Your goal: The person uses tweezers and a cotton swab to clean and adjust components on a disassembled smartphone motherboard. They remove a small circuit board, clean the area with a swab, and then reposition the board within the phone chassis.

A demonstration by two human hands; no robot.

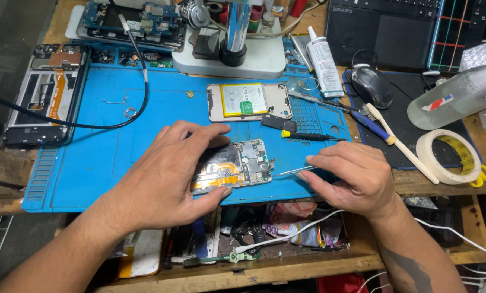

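Note:
My left hand (pixel 169 173) grips an opened phone (pixel 240 163) with bare circuit boards, holding it on the blue work mat (pixel 91 157) by its left end. My right hand (pixel 351 176) pinches metal tweezers (pixel 293 171), whose tip points at the phone's right edge. A second opened phone (pixel 248 101) with a yellow-labelled battery lies just beyond. A small black part (pixel 278 122) and a yellow-handled screwdriver (pixel 305 135) lie between the two phones.
A microscope base (pixel 237 57) stands at the back of the mat. Phone frames (pixel 45 92) lie at left with a black cable (pixel 118 122). At right are a glue tube (pixel 323 62), mouse (pixel 372 87), brush (pixel 403 146), tape roll (pixel 449 156) and plastic bottle (pixel 460 97). An open drawer (pixel 264 228) sits below.

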